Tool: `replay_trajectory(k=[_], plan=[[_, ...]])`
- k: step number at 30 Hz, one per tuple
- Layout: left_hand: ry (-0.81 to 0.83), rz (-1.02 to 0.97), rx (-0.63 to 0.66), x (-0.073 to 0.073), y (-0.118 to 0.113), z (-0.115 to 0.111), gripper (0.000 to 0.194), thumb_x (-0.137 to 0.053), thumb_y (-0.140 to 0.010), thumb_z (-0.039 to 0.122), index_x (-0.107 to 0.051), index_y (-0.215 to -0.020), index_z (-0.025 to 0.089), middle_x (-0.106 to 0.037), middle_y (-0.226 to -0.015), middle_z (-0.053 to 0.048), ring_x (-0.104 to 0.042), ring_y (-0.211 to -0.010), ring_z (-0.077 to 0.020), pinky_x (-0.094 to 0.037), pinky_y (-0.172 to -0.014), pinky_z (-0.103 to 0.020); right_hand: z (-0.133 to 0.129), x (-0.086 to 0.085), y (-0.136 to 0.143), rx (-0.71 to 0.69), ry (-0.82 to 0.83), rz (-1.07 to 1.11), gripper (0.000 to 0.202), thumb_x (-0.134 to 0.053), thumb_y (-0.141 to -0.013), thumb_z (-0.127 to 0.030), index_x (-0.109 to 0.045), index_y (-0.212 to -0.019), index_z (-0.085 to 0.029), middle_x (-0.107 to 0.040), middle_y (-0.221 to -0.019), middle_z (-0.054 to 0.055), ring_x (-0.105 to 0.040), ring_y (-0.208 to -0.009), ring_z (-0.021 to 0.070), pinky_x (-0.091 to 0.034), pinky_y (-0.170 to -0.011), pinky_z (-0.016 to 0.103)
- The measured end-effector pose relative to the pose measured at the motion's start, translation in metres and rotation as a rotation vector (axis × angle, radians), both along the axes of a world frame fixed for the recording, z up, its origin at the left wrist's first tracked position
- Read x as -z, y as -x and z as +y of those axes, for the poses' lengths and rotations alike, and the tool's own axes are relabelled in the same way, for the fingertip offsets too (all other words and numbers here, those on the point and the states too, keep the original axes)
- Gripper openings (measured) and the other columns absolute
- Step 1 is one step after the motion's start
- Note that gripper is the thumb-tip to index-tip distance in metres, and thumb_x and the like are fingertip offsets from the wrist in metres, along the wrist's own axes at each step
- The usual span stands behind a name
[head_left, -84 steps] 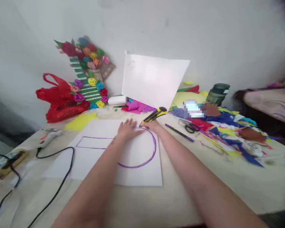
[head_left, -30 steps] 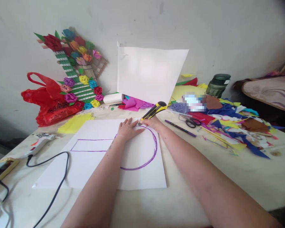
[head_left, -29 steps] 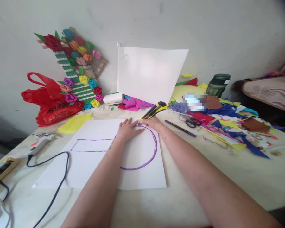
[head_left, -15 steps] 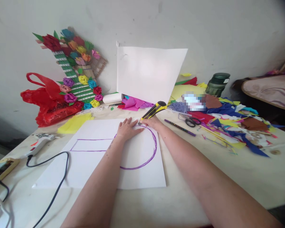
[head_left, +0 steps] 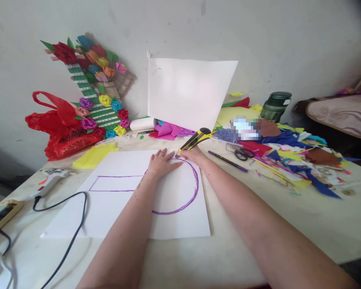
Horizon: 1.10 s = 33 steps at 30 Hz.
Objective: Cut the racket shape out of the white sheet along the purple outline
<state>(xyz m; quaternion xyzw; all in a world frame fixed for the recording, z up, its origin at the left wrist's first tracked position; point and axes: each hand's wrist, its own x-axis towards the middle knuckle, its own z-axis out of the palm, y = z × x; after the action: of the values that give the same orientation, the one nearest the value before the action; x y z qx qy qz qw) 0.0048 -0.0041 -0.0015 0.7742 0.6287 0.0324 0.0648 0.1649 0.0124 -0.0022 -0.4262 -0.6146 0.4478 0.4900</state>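
A white board [head_left: 180,226] lies flat on the table, drawn with a purple circle [head_left: 195,192] and a long purple rectangle [head_left: 117,176] to its left. My left hand [head_left: 161,163] rests on the board with fingers spread, over the upper left of the circle. Close beside it, my right hand [head_left: 192,155] is closed around a yellow and black utility knife [head_left: 195,140]. The knife leans with its tip down at the top of the circle's line. My left forearm hides the circle's left part.
On the right lie a purple pen [head_left: 228,161], black scissors [head_left: 243,154] and coloured paper scraps [head_left: 289,160]. A glue gun [head_left: 51,180] with its cord sits left of the board. Behind stand a white sheet [head_left: 189,92], paper flowers [head_left: 93,64] and a green jar [head_left: 276,106].
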Motion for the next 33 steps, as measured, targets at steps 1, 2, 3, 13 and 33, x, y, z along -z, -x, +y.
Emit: replay_trajectory(k=[1, 2, 3, 13, 33], plan=[[0.0, 0.0, 0.0, 0.0001, 0.0001, 0.0001, 0.082, -0.026, -0.064, 0.079, -0.03, -0.134, 0.037, -0.016, -0.147, 0.001, -0.008, -0.134, -0.0249, -0.007, -0.106, -0.045, -0.0001, -0.0001, 0.0, 0.001, 0.0, -0.002, 0.014, -0.059, -0.055, -0.017, -0.048, -0.048, -0.017, -0.042, -0.039, -0.007, -0.038, -0.04, 0.0074, -0.032, -0.044, 0.022], [-0.001, 0.0, 0.002, 0.0002, 0.0002, 0.0, 0.082, -0.026, -0.064, 0.079, -0.03, -0.134, 0.037, -0.016, -0.147, 0.001, -0.008, -0.134, -0.0249, -0.007, -0.106, -0.045, 0.0, -0.0001, -0.0001, 0.003, -0.001, -0.004, 0.014, -0.059, -0.055, -0.017, -0.047, -0.047, -0.017, -0.042, -0.039, -0.007, -0.038, -0.04, 0.0074, -0.032, -0.044, 0.022], [-0.002, -0.001, 0.004, 0.0002, 0.0003, 0.0, 0.082, -0.026, -0.064, 0.08, -0.03, -0.134, 0.037, -0.016, -0.147, 0.0, -0.008, -0.134, -0.0249, -0.007, -0.105, -0.046, 0.0002, 0.0, -0.0002, 0.005, -0.005, -0.009, 0.014, -0.059, -0.055, -0.017, -0.047, -0.047, -0.017, -0.042, -0.039, -0.007, -0.038, -0.04, 0.0074, -0.032, -0.044, 0.022], [-0.002, 0.003, -0.004, -0.0003, -0.0001, 0.0001, 0.081, -0.027, -0.064, 0.079, -0.03, -0.134, 0.038, -0.016, -0.147, 0.001, -0.007, -0.134, -0.0241, -0.007, -0.106, -0.045, 0.0014, 0.0011, -0.0019, 0.001, -0.039, -0.056, 0.015, -0.058, -0.056, -0.017, -0.047, -0.046, -0.017, -0.042, -0.038, -0.007, -0.039, -0.04, 0.0078, -0.032, -0.045, 0.023], [0.001, -0.005, 0.001, -0.0006, 0.0003, 0.0008, 0.085, -0.026, -0.061, 0.082, -0.031, -0.134, 0.037, -0.017, -0.147, -0.001, -0.008, -0.134, -0.0256, -0.007, -0.106, -0.046, -0.0048, -0.0037, -0.002, 0.022, 0.009, -0.047, 0.016, -0.059, -0.055, -0.017, -0.047, -0.044, -0.017, -0.041, -0.036, -0.007, -0.037, -0.038, 0.007, -0.031, -0.043, 0.022]])
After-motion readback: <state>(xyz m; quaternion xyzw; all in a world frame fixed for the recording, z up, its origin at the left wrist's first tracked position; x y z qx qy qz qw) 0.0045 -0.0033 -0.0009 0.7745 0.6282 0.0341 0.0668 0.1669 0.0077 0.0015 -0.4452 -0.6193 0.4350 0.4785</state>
